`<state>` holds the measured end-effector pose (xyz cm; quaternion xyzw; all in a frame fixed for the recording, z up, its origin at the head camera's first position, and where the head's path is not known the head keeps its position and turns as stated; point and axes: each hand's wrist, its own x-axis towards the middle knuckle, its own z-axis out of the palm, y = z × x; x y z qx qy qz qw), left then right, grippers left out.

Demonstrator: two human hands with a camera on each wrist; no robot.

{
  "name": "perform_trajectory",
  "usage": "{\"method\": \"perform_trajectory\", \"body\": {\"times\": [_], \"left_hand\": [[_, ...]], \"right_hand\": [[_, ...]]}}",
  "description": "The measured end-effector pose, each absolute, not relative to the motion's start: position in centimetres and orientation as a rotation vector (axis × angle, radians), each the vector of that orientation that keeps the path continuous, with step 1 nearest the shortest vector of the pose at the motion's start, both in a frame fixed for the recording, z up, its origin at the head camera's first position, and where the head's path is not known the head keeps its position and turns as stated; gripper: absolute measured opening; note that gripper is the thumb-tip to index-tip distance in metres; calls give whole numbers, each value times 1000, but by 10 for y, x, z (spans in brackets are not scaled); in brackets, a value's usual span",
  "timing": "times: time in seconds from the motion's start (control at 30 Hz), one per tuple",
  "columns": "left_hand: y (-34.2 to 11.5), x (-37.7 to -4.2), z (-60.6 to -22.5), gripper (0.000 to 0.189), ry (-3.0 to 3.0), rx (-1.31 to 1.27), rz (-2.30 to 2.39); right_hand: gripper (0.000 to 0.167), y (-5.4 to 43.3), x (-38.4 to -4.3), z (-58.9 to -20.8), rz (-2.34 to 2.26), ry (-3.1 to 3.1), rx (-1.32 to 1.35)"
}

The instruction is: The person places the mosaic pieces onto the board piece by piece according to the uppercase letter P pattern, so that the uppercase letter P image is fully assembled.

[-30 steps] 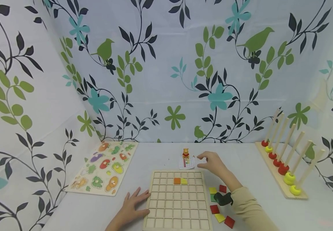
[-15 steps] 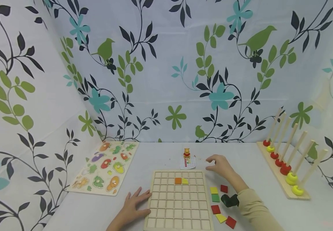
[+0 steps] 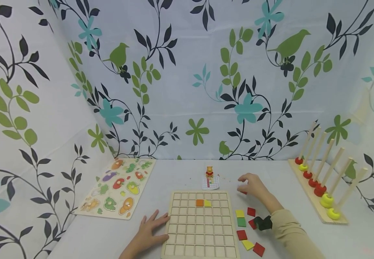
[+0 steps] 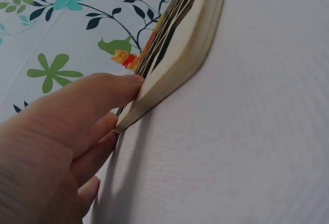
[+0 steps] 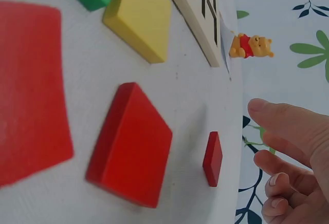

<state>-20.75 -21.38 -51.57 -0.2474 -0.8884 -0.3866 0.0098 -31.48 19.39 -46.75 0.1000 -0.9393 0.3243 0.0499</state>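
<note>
Left hand (image 3: 148,233), fingers spread, touches the grid board (image 3: 200,230) just right of them; its sides point away from the person, its near end meets the frame's bottom, its long axis unclear. A red tile (image 5: 214,159), mostly hidden in the head view, lies near the right hand's (image 3: 254,187) parted thumb and forefinger.

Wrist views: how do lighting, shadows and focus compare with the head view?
Head: brighter, fairly even light, right hand without obvious blur. Left wrist: dimmer, left hand shaded, soft shadow on the table beside the board. Right wrist: also dim, faint shadow beside the far red tile, nearest red tile looks soft.
</note>
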Motion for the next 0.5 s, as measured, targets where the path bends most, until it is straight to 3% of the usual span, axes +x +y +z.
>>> {"method": "perform_trajectory", "body": {"times": [0.5], "left_hand": [[-215,-208,-518,54,-2797,-750,-1205]], "right_hand": [[52,202,-319,-489,927,-3055,37]]}}
